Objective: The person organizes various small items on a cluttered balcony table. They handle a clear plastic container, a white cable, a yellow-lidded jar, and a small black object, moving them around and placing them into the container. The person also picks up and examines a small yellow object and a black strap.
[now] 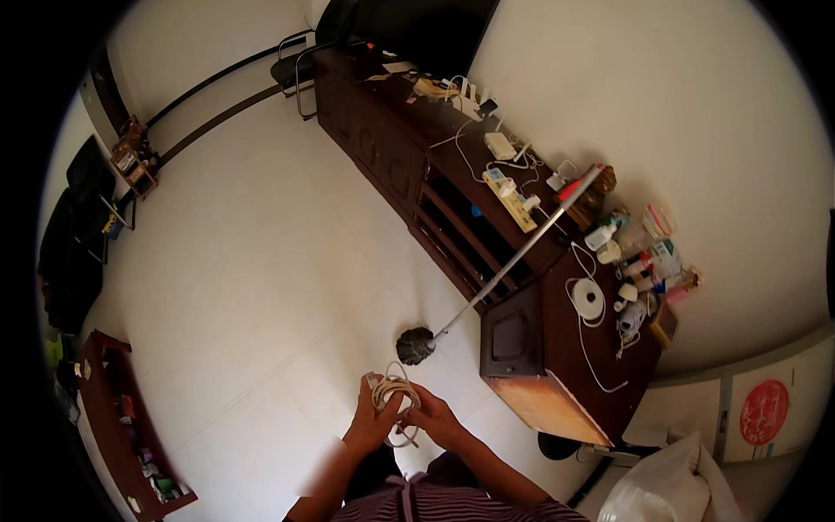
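A coiled white cable [393,390] is held in front of my body, above the pale floor. My left hand [373,412] grips the coil from its left side, with a small plug end showing near the fingertips. On the other side, my right hand [436,417] holds the coil and a loose length of it between thumb and fingers. One loop stands up above the coil, and a free end hangs below my hands. Just beyond the cable, a mop [486,287] with a dark head leans against the wooden cabinet.
The dark wooden cabinet [391,150] bears a power strip [509,200], a white router [500,146], a white round reel with cable [588,298] and several bottles. A low red-brown shelf [107,417] stands at left. Black chairs [85,241] line the far left. A white plastic bag [659,489] is lower right.
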Demonstrator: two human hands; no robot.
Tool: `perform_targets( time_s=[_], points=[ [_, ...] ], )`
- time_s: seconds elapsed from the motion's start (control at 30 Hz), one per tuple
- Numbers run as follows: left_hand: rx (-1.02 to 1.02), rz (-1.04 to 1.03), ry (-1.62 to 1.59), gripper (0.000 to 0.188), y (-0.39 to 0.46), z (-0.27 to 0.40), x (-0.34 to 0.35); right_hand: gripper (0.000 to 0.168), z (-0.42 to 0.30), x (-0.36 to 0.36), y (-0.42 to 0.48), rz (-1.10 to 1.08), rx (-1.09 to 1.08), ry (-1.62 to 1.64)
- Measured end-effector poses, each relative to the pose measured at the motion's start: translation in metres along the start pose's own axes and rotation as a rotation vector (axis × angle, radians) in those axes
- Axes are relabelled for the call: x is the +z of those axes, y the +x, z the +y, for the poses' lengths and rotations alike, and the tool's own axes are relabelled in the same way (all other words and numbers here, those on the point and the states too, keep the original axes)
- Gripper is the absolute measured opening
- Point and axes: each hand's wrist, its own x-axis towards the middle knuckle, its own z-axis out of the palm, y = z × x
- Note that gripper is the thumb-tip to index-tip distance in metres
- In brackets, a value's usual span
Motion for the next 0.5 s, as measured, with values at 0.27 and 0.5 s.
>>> perform_targets(
  time_s=[0.27,0.5],
  points=[
    [-0.189,-0.136,-0.064,0.066,0.181,-0.068,-0.016,0.039,0.003,-0.055,0.156,0.298,0.017,0.385],
    [0.030,-0.099,-0.191,0.066,0.338,-0.156,0.032,0.038,0.062,-0.196,0.294,0.473,-0.124,0.463]
  ],
)
